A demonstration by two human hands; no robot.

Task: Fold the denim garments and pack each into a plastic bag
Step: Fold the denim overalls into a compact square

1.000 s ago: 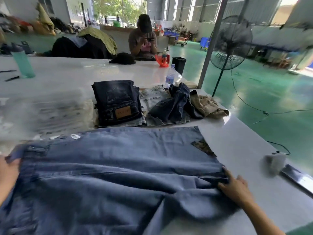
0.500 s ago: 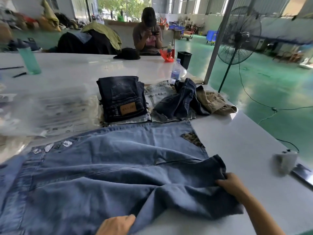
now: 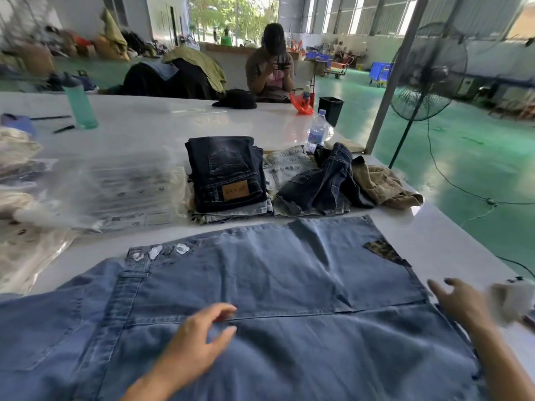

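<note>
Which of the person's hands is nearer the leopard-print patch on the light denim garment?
Right. The right hand hovers just below the leopard-print patch by the garment's right edge; the left hand rests mid-garment, far to its left.

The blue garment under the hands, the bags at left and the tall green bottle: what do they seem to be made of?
Garment: mid-blue denim, washed look; stitched seams and soft creases show.
Bags: thin clear plastic, glossy; printing and contents show through.
Bottle: probably translucent green plastic with a dark cap, but it is blurred.

The light denim garment [image 3: 260,299] runs off the bottom edge; plastic bags [image 3: 95,192] are blurred.
</note>
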